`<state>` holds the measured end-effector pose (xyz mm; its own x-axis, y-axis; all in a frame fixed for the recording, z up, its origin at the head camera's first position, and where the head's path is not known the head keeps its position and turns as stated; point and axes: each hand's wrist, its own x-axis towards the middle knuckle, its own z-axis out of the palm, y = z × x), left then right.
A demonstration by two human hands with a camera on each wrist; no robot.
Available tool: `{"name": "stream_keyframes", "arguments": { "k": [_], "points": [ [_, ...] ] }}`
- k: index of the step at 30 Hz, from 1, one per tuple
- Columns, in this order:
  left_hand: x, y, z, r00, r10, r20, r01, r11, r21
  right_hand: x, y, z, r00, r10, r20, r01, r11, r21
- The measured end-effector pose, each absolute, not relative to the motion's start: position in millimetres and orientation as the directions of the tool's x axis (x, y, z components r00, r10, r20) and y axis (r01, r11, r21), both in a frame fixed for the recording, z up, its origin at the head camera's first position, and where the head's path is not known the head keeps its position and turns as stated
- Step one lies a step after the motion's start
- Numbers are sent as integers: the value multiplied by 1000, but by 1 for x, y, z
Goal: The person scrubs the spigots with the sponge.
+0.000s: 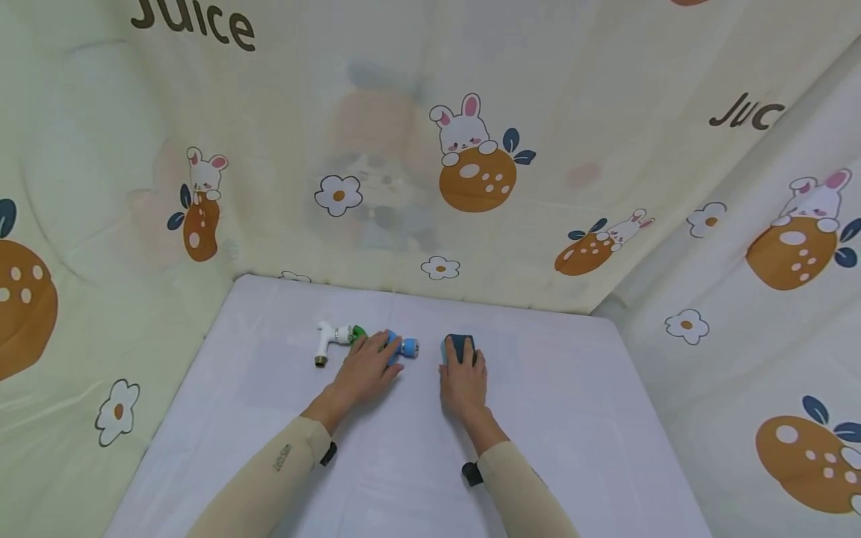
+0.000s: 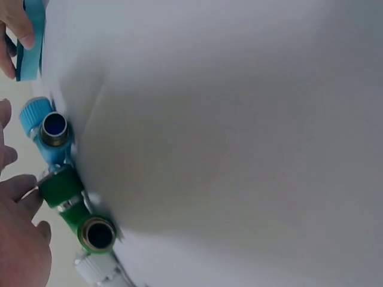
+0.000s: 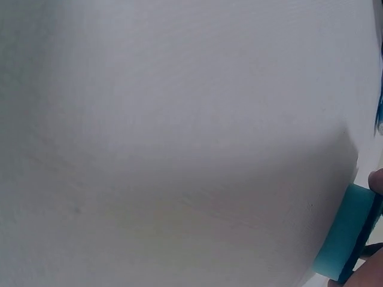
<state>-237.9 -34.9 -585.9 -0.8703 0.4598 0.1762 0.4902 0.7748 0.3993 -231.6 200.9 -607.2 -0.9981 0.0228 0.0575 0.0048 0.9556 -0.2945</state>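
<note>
Three small plastic taps lie in a row near the back of the table. The white tap [image 1: 326, 338] is on the left, the green tap [image 2: 61, 186] in the middle, the blue tap [image 1: 409, 347] on the right. My left hand [image 1: 366, 368] rests over the green and blue ones with fingers spread, covering much of them in the head view; its fingertips are at the green handle in the left wrist view. To the right, my right hand [image 1: 464, 382] grips a sponge [image 3: 344, 233], light teal with a dark layer, thumb and fingers at opposite edges and two fingers along its top.
A white cloth covers the table [image 1: 565, 418]. Behind and at both sides hangs a printed curtain [image 1: 390, 149] with rabbits and flowers, meeting the table's back edge. Dark straps [image 1: 472, 474] show at both wrists.
</note>
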Motion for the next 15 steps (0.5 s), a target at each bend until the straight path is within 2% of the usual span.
{"name": "stream_keyframes", "arguments": {
  "k": [9,15],
  "points": [
    [-245,-18,-588,-902,423,81,429,861,273,-231,201,-608,-997,27,71,3,949,-314],
    [-251,-10,-593,-926,354,132,373,912,173,-230,197,-602,-993,13,121,-31,932,-360]
  ]
}}
